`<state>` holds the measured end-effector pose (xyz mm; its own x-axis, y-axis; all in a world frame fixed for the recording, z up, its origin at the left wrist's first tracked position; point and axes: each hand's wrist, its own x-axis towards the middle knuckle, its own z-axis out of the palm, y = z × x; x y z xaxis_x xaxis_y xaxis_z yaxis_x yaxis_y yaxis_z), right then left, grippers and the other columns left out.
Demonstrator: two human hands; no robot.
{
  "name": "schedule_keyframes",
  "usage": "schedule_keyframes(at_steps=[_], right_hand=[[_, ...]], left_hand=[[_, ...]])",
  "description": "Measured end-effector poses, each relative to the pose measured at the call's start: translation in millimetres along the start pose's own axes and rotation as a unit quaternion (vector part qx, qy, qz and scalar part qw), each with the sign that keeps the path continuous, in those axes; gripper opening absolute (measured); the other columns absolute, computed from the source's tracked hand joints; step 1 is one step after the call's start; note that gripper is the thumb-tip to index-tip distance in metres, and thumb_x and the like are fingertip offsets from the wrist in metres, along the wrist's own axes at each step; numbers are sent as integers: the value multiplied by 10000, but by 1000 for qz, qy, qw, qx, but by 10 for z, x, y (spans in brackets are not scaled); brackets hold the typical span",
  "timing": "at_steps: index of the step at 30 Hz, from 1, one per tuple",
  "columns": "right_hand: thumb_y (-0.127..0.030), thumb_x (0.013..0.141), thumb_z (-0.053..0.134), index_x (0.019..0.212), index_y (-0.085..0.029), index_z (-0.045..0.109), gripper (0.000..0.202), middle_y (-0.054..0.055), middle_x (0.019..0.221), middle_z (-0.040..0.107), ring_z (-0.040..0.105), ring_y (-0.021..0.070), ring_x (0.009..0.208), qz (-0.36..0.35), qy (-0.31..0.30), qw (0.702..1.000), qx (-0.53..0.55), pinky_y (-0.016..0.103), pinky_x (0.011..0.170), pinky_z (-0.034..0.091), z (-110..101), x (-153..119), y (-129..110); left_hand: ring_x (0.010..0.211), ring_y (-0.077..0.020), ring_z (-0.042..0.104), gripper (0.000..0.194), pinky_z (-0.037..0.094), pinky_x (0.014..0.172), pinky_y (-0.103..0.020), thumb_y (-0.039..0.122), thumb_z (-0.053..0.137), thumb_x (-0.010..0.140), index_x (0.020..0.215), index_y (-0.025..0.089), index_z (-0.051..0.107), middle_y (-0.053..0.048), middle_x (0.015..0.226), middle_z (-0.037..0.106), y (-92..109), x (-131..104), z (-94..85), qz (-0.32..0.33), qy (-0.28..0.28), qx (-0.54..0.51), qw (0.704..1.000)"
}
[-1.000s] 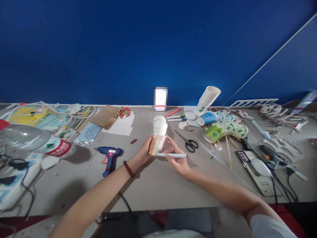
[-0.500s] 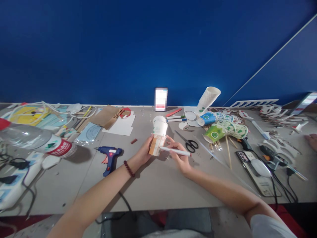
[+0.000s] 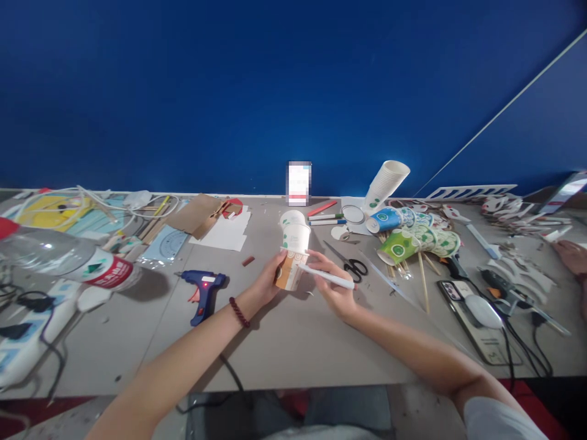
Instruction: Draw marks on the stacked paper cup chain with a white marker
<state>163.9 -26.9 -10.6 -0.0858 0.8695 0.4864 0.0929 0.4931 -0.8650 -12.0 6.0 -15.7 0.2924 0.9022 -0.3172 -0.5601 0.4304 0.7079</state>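
Observation:
My left hand (image 3: 268,282) grips the side of a row of joined paper cups (image 3: 290,269), the nearest one orange and white, the farther ones white with green marks. A dark red bead bracelet is on that wrist. My right hand (image 3: 334,293) is closed round a white marker (image 3: 331,278), its tip at the orange and white cup's right side. Right-hand fingertips are also close to the cups' edge. Black scissors (image 3: 355,267) lie just beyond the right hand. To the left of my left hand is a blue glue gun (image 3: 204,290) with a small red light.
At the left are a bottle (image 3: 101,269) and a power strip (image 3: 41,324). Farther back stand a phone (image 3: 298,183) and stacked white cups (image 3: 387,183). Green cups (image 3: 408,243), another phone (image 3: 474,324) and a second glue gun (image 3: 504,293) lie right. Another person's hand (image 3: 571,255) shows at the right edge.
The cups have tilted slightly in my hands. The marker's tip has moved up a little along the orange and white cup. The other person's hand has come farther into view.

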Motion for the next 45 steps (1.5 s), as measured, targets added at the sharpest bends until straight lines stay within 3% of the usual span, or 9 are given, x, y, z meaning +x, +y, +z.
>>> schedule_keyframes(at_steps=[9,15,30,45], right_hand=[[-330,935,595,990,-260,734,164,90,1044,793,734,281,1094,-55,-5,996,-73,429,911,610,-37,69,-80],[-284,928,590,1021,-254,727,169,94,1144,770,744,272,1062,-60,-3,994,-96,433,947,593,-45,79,-64],[-279,932,587,959,-232,736,158,102,1056,786,721,279,1124,-86,-28,991,-101,413,916,607,-49,72,-64],[-302,936,580,997,-227,727,176,115,1141,770,740,274,1081,-55,-3,992,-110,416,941,596,-44,62,-34]], left_hand=[[679,-172,639,380,491,664,-288,493,775,743,882,145,714,-51,794,711,10,-7,-12,-2,-2,6,1000],[679,-166,630,387,492,658,-280,497,803,716,878,158,712,-40,784,702,19,-33,16,10,-15,7,1000],[666,-152,646,378,502,626,-258,470,808,730,902,147,715,-34,776,714,14,-29,23,4,-15,-5,1000],[671,-167,643,348,492,648,-269,440,801,742,897,138,723,-50,786,719,27,-38,30,12,-17,-8,1000]])
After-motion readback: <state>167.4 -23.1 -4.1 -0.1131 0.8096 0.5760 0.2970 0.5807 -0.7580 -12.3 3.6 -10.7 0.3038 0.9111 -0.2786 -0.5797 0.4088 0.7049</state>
